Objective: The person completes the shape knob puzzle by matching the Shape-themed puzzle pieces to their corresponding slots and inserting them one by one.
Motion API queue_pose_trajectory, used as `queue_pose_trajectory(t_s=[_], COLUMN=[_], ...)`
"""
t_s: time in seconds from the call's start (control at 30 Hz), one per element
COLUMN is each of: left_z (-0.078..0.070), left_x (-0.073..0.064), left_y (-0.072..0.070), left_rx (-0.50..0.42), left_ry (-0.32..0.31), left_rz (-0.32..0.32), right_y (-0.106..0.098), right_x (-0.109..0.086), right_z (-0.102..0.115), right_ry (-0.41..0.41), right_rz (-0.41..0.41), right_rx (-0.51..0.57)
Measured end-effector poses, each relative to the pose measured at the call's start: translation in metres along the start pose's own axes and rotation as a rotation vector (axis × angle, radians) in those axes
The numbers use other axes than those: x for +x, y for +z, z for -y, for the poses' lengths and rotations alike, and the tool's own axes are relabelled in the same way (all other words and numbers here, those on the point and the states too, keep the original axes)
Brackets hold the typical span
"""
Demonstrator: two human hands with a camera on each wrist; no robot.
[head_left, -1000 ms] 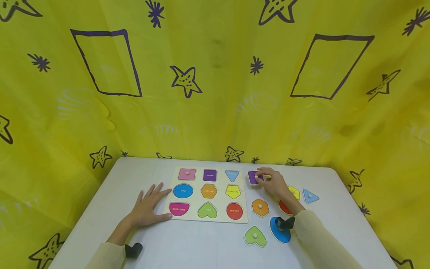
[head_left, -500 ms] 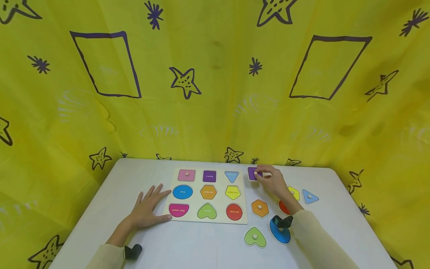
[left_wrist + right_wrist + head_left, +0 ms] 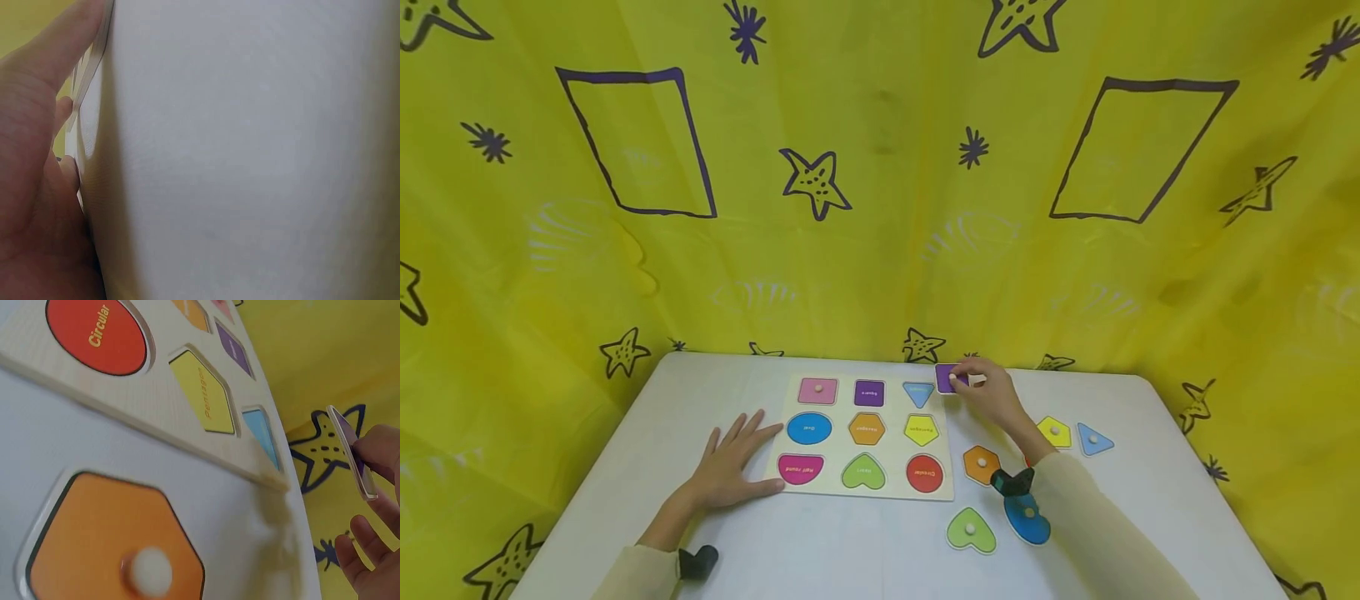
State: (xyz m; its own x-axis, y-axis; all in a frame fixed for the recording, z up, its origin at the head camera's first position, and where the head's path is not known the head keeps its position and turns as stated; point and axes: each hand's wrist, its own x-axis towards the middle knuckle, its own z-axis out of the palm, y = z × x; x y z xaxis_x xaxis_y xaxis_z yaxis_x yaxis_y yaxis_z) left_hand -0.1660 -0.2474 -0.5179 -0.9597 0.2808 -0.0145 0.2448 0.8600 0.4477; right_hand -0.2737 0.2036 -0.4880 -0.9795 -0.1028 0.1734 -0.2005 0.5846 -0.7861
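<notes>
Held by its small knob, a purple square puzzle piece (image 3: pixel 945 377) is pinched between thumb and finger of my right hand (image 3: pixel 996 396). In the right wrist view that piece (image 3: pixel 347 447) is tilted and raised off the table, past the board's corner. The wooden puzzle board (image 3: pixel 891 489) lies flat, its recesses coloured and labelled; the pink rectangle piece (image 3: pixel 817 391) sits in its far left slot. My left hand (image 3: pixel 730 462) rests with spread fingers at the board's left edge, thumb and a fingertip touching it. The purple square recess (image 3: pixel 869 392) is in the far row.
Right of the board lie knobbed pieces: an orange hexagon (image 3: pixel 976 471), green heart (image 3: pixel 971 537), blue oval (image 3: pixel 1033 527), yellow pentagon (image 3: pixel 1051 437) and blue triangle (image 3: pixel 1094 446). A red piece is mostly hidden under my right forearm. A yellow curtain (image 3: pixel 880 275) hangs behind the white table (image 3: pixel 850 550).
My right hand has lifted the purple square and carried it left and slightly away, toward the board's far right corner. The left hand stays in place.
</notes>
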Motion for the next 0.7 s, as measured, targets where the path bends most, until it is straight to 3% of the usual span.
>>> queue_pose_trajectory(t_s=[0.7], left_z=[0.008], left_x=[0.001], left_y=[0.004], left_rx=[-0.005], left_ry=[0.026], left_rz=[-0.021], right_y=[0.078], right_x=[0.027], right_z=[0.042], right_ry=[0.079], right_rz=[0.079], right_rx=[0.065])
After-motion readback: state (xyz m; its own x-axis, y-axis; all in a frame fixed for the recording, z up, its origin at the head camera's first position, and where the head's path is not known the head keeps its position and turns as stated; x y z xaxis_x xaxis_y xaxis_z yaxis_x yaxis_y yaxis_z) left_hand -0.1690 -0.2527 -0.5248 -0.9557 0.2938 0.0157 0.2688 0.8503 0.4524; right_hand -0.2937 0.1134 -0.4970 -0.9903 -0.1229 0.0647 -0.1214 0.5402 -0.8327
